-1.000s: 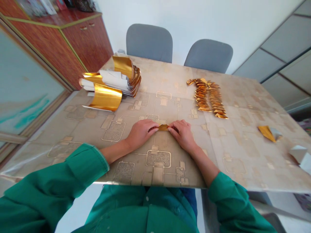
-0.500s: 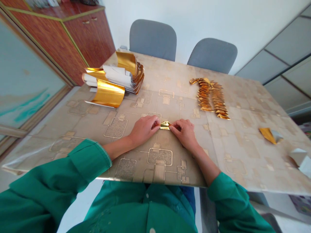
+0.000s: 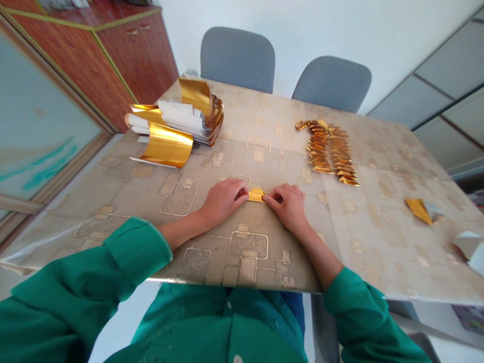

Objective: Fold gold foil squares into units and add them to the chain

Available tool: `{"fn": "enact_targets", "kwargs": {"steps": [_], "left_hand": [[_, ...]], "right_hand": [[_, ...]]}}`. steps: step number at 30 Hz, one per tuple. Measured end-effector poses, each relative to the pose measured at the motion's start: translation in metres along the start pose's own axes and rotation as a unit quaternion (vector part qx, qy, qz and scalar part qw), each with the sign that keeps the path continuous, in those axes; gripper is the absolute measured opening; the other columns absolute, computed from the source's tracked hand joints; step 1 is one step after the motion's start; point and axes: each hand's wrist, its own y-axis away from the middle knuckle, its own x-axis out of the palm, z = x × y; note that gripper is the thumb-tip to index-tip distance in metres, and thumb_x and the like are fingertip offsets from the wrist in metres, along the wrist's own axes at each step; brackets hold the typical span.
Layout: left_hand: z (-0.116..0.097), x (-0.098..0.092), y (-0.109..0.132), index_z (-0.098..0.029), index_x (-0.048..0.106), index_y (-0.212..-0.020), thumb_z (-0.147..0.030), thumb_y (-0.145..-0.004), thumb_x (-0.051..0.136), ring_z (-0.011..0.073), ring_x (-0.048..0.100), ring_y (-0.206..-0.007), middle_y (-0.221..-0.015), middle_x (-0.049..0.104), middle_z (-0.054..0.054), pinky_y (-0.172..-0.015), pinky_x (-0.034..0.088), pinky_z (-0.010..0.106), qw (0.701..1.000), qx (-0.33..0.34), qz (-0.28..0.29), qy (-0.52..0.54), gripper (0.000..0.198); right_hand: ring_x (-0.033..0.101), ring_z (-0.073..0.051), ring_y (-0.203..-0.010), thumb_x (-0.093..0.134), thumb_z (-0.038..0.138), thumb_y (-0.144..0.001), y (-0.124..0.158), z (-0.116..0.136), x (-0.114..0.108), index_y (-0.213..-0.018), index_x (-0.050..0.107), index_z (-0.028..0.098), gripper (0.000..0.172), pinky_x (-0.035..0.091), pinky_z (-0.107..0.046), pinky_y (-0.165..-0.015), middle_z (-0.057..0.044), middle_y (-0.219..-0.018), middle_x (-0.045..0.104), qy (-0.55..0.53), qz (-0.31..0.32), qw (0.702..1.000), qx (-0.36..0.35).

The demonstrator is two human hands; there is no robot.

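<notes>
A small folded piece of gold paper is held between my two hands, low over the patterned tabletop. My left hand pinches its left end between thumb and fingers. At the right end, the thumb and fingers of my right hand are closed on it. Bent gold sheets with white backs lie in a pile at the back left. Two rows of folded gold pieces stand close together at the back right.
Far to the right lie a loose gold piece and a white paper piece. Two grey chairs are behind the table's far edge. A reddish wooden cabinet stands at the back left.
The gold piece between my hands looks slightly tilted and duller, its top now more rounded. Both hands keep their pinch in nearly the same place. The view has shifted slightly.
</notes>
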Motion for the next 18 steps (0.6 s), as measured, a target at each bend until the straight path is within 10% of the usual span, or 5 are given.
{"fn": "enact_targets", "kwargs": {"steps": [13, 18], "left_hand": [[0.007, 0.002, -0.002, -0.019, 0.066, -0.092, -0.025, -0.093, 0.064, 0.0192, 0.058, -0.088, -0.090, 0.066, 0.003, -0.074, 0.041, 0.029, 0.993, 0.081, -0.017, -0.081, 0.007], [0.007, 0.003, -0.003, -0.022, 0.068, -0.108, -0.022, -0.098, 0.057, 0.0220, 0.055, -0.104, -0.110, 0.067, 0.004, -0.087, 0.041, 0.035, 0.950, 0.243, -0.029, -0.193, 0.015]], "right_hand": [[0.050, -0.020, -0.081, 0.074, 0.039, -0.083, -0.002, -0.012, 0.001, -0.073, 0.066, 0.022, 0.021, 0.027, -0.032, -0.076, -0.001, -0.077, 0.062, -0.023, -0.016, 1.000, -0.002], [0.052, -0.021, -0.090, 0.065, 0.035, -0.092, 0.001, -0.006, -0.001, -0.093, 0.070, 0.025, 0.012, 0.029, -0.033, -0.081, -0.002, -0.088, 0.068, 0.018, -0.030, 0.992, -0.118]]}}
